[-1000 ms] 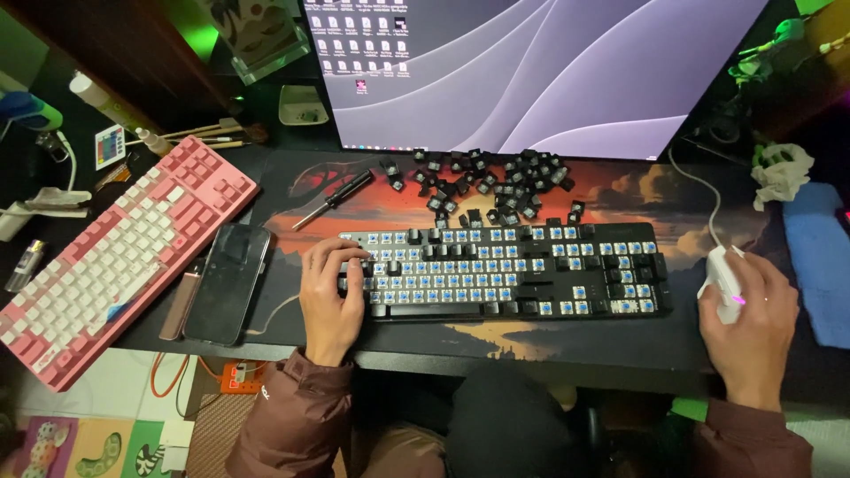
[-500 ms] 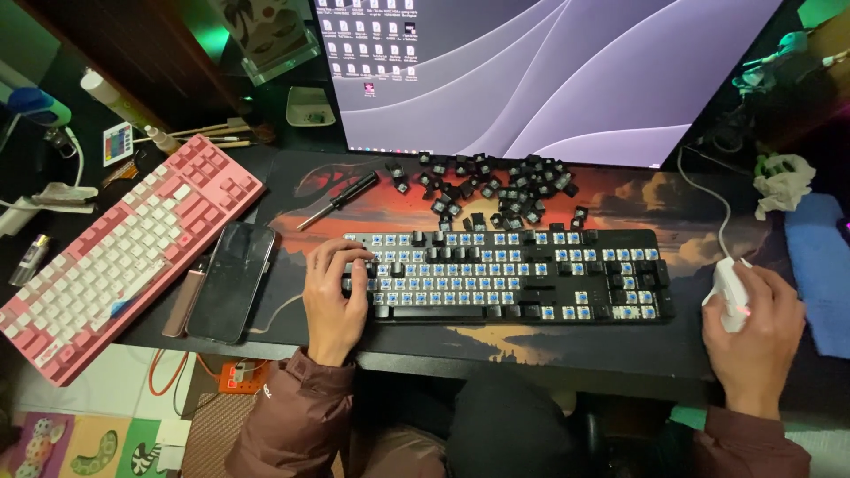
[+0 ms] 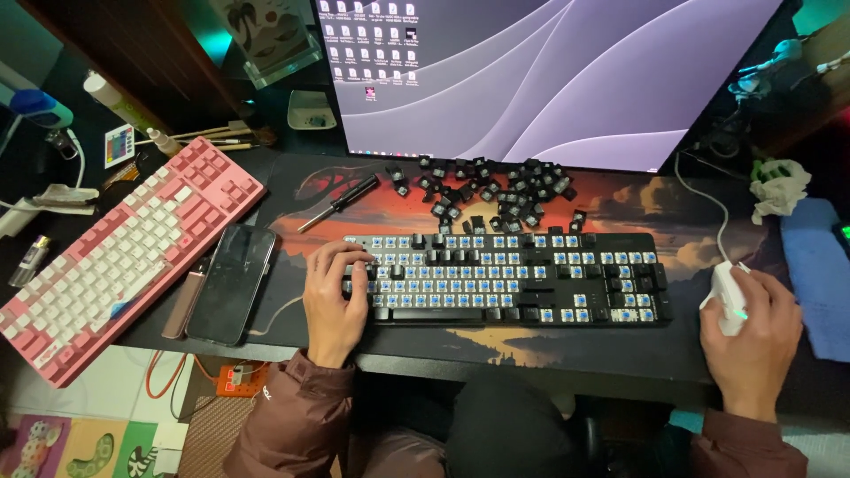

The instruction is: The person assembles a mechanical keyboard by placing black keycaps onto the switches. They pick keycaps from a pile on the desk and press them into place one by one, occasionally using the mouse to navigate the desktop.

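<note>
Black keyboard [image 3: 522,279] lay mostly stripped; left hand [image 3: 332,296] rested flat, fingers spread, at its left end. Right hand [image 3: 753,332] cupped the white mouse [image 3: 728,296]. A careless sweep could have scattered the loose keycaps [image 3: 487,190] at frame centre.

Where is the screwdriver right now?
In the head view the screwdriver lies on the desk mat, left of the pile of loose black keycaps and just behind the left hand.

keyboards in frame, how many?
2. Black keyboard, most keycaps removed, on the desk mat under the left hand; pink keyboard angled at the desk's left edge. None visibly hidden.
</note>
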